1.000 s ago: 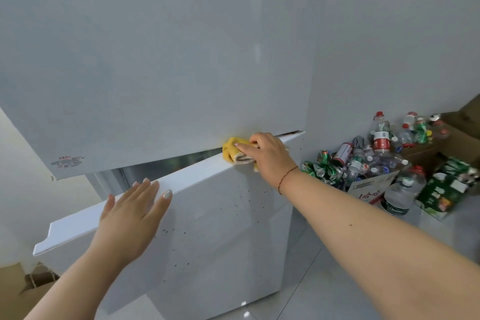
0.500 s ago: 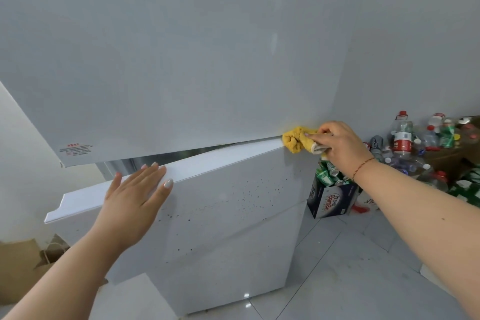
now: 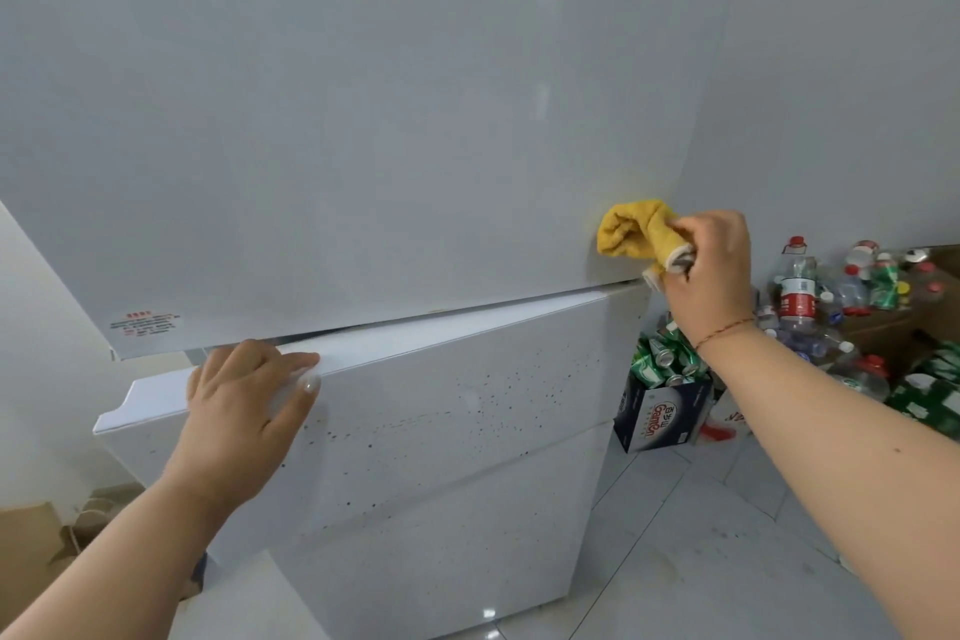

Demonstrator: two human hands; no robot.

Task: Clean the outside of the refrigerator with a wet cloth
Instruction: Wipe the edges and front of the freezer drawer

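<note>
The white refrigerator fills the view: its big upper door (image 3: 363, 120) and, below it, a lower door (image 3: 441, 411) speckled with dark spots. My right hand (image 3: 709, 265) grips a bunched yellow cloth (image 3: 631, 231) and holds it against the upper door's lower right corner. My left hand (image 3: 244, 398) grips the top edge of the lower door, fingers curled over it. That door stands slightly ajar on the left.
On the tiled floor to the right stands a dark box (image 3: 657, 416) full of green cans, with a heap of plastic bottles (image 3: 826, 301) and cartons behind it. A brown cardboard box (image 3: 31, 541) sits at the lower left.
My right hand slid the cloth right along the lower door's top edge, then up onto the upper door's corner. My left fingers curled over the door edge, and the door swung nearly shut.
</note>
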